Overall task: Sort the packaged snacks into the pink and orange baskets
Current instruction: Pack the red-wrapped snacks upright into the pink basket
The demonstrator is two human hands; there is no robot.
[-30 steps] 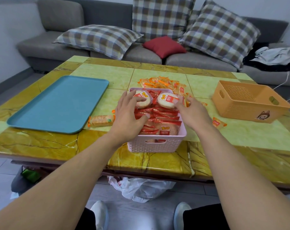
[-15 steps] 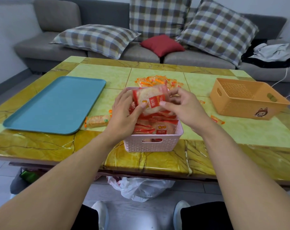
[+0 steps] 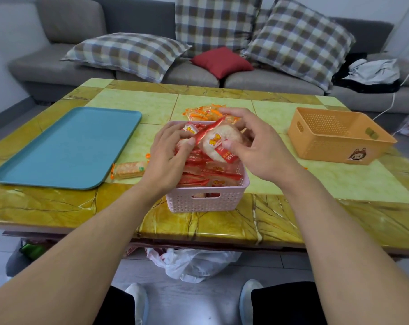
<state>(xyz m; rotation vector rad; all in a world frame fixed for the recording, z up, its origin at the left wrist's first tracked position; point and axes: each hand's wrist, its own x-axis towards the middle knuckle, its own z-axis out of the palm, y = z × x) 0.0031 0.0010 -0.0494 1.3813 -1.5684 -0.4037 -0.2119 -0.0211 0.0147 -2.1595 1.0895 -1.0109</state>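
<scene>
Head view: we hold a red pack (image 3: 218, 143) over the pink basket (image 3: 205, 200), right hand (image 3: 257, 146) w/ fingers pinching it, left hand (image 3: 169, 156) fingers nipping its red edge. Pink basket approx full; orange basket (image 3: 339, 137) looks empty. Orange packs (image 3: 202, 113) behind + one (image 3: 128, 168) by the tray (image 3: 65, 146) still lie on the worktop (image 3: 339, 181). Hands hide part of that pile, count unclear.

A pink basket (image 3: 207, 201) with perforated walls holds red-and-white snack packets (image 3: 216, 146) on a worktop (image 3: 222, 221) of pale green tiles bordered in veined amber. A teal tray (image 3: 65, 146) and an orange basket (image 3: 339, 137) flank it; behind, a grey sofa (image 3: 65, 66) carries brown-and-grey checked cushions (image 3: 128, 52) and a red cushion (image 3: 221, 61).
</scene>
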